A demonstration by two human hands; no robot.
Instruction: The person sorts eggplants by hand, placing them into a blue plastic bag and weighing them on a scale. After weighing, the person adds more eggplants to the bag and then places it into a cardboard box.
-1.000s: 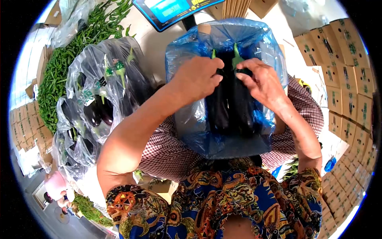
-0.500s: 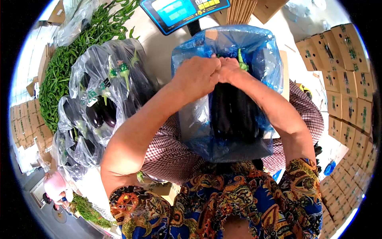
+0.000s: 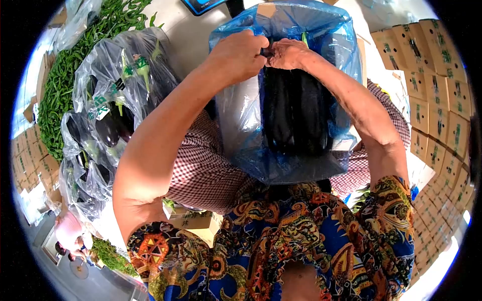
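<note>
A blue plastic bag (image 3: 241, 120) lines a box in front of me and holds long dark eggplants (image 3: 296, 113) lying side by side. My left hand (image 3: 238, 52) and my right hand (image 3: 287, 52) meet at the far ends of the eggplants, fingers closed around their stem ends. A green stem (image 3: 305, 38) shows just past my right hand. Exactly which eggplant each hand grips is hidden by the fingers.
A clear plastic bag (image 3: 120, 90) with more eggplants lies to the left, and beyond it a heap of green beans (image 3: 65, 75). Stacked cardboard boxes (image 3: 442, 90) line the right side. A blue scale display (image 3: 201, 5) peeks in at the top.
My hands came together from apart and moved to the far ends of the eggplants. The view tilted down, so the scale has slid nearly out of the top.
</note>
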